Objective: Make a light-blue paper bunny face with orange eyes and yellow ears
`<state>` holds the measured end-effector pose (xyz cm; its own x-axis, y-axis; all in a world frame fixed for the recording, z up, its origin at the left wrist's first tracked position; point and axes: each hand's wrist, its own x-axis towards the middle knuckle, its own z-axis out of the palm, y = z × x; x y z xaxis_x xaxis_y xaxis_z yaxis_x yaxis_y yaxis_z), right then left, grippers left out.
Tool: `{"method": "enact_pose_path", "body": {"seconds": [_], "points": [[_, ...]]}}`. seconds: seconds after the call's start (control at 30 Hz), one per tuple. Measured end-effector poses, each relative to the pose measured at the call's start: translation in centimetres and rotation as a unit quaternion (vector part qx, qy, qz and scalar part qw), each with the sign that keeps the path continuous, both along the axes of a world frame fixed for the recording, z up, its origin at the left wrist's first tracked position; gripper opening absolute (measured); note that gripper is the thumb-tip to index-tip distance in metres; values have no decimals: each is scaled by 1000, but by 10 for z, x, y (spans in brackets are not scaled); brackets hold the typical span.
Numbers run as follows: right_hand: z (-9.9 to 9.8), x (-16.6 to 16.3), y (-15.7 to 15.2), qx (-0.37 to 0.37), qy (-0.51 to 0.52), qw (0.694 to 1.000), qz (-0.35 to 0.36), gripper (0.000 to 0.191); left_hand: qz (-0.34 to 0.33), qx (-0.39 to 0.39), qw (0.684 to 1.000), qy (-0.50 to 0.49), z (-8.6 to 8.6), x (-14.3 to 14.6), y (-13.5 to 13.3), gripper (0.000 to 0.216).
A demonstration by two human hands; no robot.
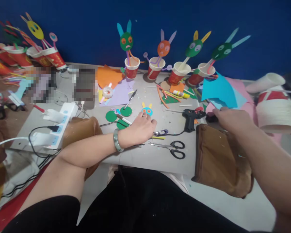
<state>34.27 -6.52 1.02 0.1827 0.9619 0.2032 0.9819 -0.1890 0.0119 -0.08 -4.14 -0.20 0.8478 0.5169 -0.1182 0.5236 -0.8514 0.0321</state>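
Observation:
My left hand [142, 127], with a bracelet at the wrist, is low over the table. Its curled fingers cover the lower edge of a small blue paper face [147, 111] with orange eyes and yellow ears; the fingertips are hidden. Beside it lie green paper circles [111, 116] and a marker [124, 119]. My right hand [229, 118] reaches to the right side of the table, fingers drawn together by pink and blue paper; what they hold cannot be made out. A black glue gun [189, 119] lies left of it, and scissors [176, 149] lie closer to me.
Red paper cups [132, 68] with paper rabbit heads stand along the blue wall. A brown pouch [215, 158] overhangs the front right edge. A power strip [64, 126] with cables is at left. Stacked cups [277, 113] stand far right. Coloured sticks [168, 94] lie mid-table.

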Motion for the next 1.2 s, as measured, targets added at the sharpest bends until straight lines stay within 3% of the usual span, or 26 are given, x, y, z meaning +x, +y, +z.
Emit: {"method": "enact_pose_path", "body": {"seconds": [0.13,0.23,0.27,0.37,0.47,0.57,0.7,0.77,0.87,1.0,1.2], "points": [[-3,26,8,-118,-36,992,-28,23,7,-28,1000,4,2,-1,-2,39],[1,39,0,-181,-167,968,-43,8,3,-36,999,5,2,-2,-3,42],[3,39,-4,-151,-202,967,-32,10,1,-34,999,5,2,-1,-3,43],[6,23,-11,65,-206,976,34,27,2,-32,999,33,4,2,-5,53],[3,-16,-7,242,-31,953,181,32,14,-38,996,78,5,6,-5,61],[-6,-68,4,343,126,899,243,30,8,-25,997,78,3,6,-6,61],[-23,-124,26,299,298,872,249,31,-13,-10,999,34,-6,2,-4,59],[-35,-139,36,240,437,837,225,29,-13,0,1000,6,-10,0,-4,57],[-54,-148,45,191,516,811,201,30,-1,-3,1000,-16,-12,1,-2,56],[-66,-146,44,152,517,819,195,23,2,-7,1000,-9,-10,2,-3,58],[-65,-139,36,176,382,882,211,21,18,23,1000,-6,-16,3,-8,62]]}}
